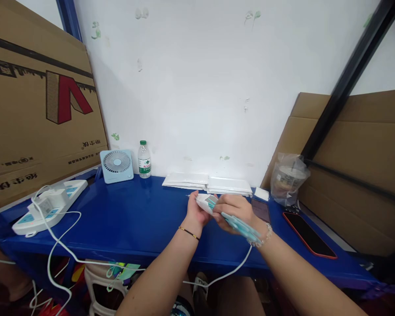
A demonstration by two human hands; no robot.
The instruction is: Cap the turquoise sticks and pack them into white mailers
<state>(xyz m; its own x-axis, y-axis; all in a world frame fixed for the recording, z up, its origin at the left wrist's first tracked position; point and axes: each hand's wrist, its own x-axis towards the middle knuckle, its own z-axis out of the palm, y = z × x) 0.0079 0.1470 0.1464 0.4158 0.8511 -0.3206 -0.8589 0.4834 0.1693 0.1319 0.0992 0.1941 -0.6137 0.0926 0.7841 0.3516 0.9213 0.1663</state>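
Above the blue desk (134, 219), the left hand (198, 214) has its fingers round a white pouch (203, 199), probably angled to offer its mouth to the right hand (235, 210), whose fingers grip pale-blue strips (242, 226), white packets (228, 185) lying just beyond.

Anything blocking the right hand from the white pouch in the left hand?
Nothing visible. The right hand, holding a blurred pale-blue bundle, is close beside the white pouch in the left hand. The flat white packets lie beyond, near the wall, not between.
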